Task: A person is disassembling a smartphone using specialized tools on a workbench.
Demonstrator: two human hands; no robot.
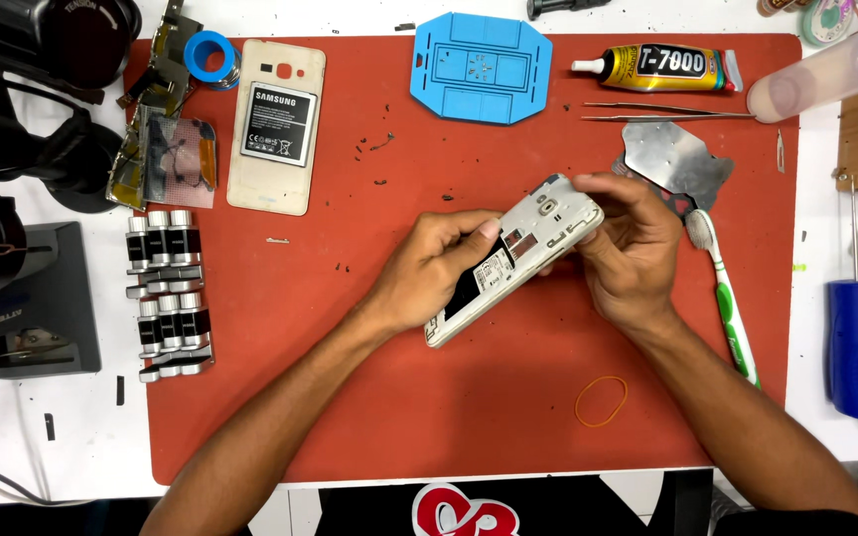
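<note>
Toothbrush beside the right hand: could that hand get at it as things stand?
Probably not right away: the right hand and left hand both grip the opened phone. The toothbrush lies uncovered on the red mat just beside it, otherwise unblocked.

White phone (538, 243), red mat (369, 397).

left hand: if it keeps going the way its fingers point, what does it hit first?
The left hand points up-right along the opened white phone it grips; just past that lies the right hand. Depth is unclear.
</note>
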